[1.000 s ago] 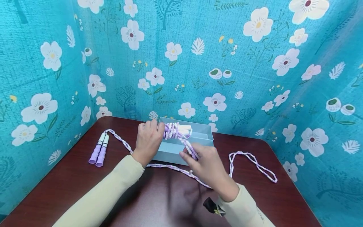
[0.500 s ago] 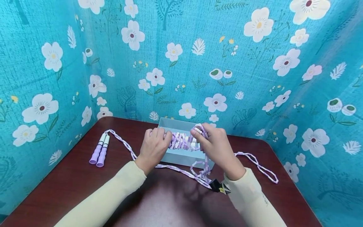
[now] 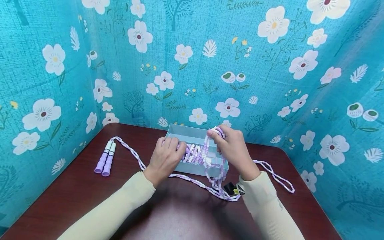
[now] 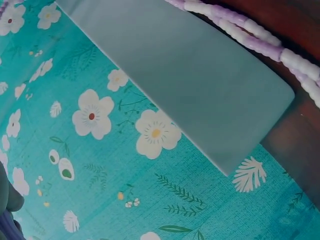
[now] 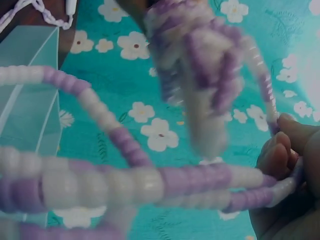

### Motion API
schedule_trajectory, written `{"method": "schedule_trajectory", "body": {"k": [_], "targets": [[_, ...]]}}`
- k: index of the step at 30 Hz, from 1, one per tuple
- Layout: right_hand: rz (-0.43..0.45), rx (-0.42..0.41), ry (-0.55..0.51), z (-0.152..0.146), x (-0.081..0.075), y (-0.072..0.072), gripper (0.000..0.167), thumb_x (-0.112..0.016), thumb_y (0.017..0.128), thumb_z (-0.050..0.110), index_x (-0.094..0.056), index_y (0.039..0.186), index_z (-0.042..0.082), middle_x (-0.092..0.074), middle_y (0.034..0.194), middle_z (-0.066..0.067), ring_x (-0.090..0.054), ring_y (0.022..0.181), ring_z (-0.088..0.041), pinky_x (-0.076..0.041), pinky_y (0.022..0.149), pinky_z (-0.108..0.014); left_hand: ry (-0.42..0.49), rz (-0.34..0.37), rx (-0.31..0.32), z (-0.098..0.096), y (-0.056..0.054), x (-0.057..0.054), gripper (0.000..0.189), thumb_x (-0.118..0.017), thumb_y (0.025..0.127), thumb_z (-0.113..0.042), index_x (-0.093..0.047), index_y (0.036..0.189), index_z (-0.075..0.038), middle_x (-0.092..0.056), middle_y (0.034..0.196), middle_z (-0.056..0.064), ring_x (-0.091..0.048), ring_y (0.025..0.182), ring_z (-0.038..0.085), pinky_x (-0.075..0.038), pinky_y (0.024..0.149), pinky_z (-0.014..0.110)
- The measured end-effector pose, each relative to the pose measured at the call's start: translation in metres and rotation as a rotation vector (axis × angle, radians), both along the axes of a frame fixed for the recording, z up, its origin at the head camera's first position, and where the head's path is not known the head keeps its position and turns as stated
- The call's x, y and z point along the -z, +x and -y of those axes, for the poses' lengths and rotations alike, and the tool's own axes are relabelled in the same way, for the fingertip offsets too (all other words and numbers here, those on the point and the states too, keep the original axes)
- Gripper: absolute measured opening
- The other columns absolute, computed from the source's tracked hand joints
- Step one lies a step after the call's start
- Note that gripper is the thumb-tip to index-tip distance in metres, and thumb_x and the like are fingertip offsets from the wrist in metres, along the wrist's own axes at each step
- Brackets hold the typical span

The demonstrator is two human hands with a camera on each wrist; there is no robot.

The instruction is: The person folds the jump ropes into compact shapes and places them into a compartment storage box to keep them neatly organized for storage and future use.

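My left hand (image 3: 166, 156) grips the handles of a purple-and-white beaded jump rope (image 3: 195, 154), mostly covering them. The rope is wound round the handles in several turns. In the right wrist view a pale handle end (image 5: 207, 137) sticks out of the blurred windings. To its right, my right hand (image 3: 232, 145) pinches a bunch of beaded strands between thumb and fingers. Loose strands hang from it towards the table. Both hands are above a light blue box (image 3: 196, 169) with a divider inside, partly hidden by the rope.
At the table's left lie two purple-and-white handles (image 3: 105, 158) of a jump rope. Beaded cord (image 3: 189, 179) runs in front of the box, and a loop (image 3: 277, 178) lies at the right. A teal flowered cloth (image 3: 192, 66) stands behind the brown table (image 3: 180, 213).
My right hand has risen and moved right with the strands. My left hand has shifted slightly right and down with the wound handles. The left-hand pair of handles on the table stays put.
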State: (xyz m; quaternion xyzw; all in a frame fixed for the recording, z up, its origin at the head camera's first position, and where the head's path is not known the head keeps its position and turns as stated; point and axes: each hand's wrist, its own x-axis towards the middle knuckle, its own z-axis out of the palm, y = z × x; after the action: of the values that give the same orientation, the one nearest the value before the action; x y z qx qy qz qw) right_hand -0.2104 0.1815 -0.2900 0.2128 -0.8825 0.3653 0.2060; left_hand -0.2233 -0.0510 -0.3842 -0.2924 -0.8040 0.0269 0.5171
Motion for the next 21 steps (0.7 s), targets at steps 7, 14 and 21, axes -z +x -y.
{"method": "schedule_trajectory", "body": {"k": [7, 14, 21], "targets": [[0.126, -0.004, -0.073, -0.003, 0.015, -0.014, 0.032, -0.062, 0.091, 0.05, -0.063, 0.088, 0.019, -0.055, 0.055, -0.003, -0.056, 0.048, -0.021, -0.047, 0.046, -0.039, 0.034, -0.039, 0.051, 0.0, 0.002, -0.003, 0.006, -0.057, 0.092, -0.008, -0.058, 0.097, -0.004, -0.053, 0.082, 0.012, -0.054, 0.071, 0.028, -0.045, 0.07, 0.044], [0.187, -0.001, -0.081, -0.005, 0.033, -0.026, 0.043, -0.06, 0.088, 0.058, -0.067, 0.102, 0.019, -0.058, 0.067, -0.006, -0.056, 0.053, -0.022, -0.046, 0.048, -0.039, 0.057, -0.071, 0.071, 0.001, 0.003, -0.009, 0.009, -0.049, 0.095, -0.007, -0.057, 0.097, -0.004, -0.054, 0.084, 0.012, -0.055, 0.073, 0.029, -0.043, 0.067, 0.044], [0.212, -0.02, -0.103, -0.007, 0.044, -0.029, 0.046, -0.055, 0.091, 0.058, -0.066, 0.111, 0.018, -0.058, 0.092, -0.005, -0.05, 0.046, -0.023, -0.045, 0.043, -0.037, 0.08, -0.06, 0.011, 0.005, 0.003, -0.02, 0.016, -0.064, 0.087, -0.01, -0.057, 0.1, -0.003, -0.056, 0.089, 0.015, -0.057, 0.079, 0.031, -0.045, 0.068, 0.043]]}}
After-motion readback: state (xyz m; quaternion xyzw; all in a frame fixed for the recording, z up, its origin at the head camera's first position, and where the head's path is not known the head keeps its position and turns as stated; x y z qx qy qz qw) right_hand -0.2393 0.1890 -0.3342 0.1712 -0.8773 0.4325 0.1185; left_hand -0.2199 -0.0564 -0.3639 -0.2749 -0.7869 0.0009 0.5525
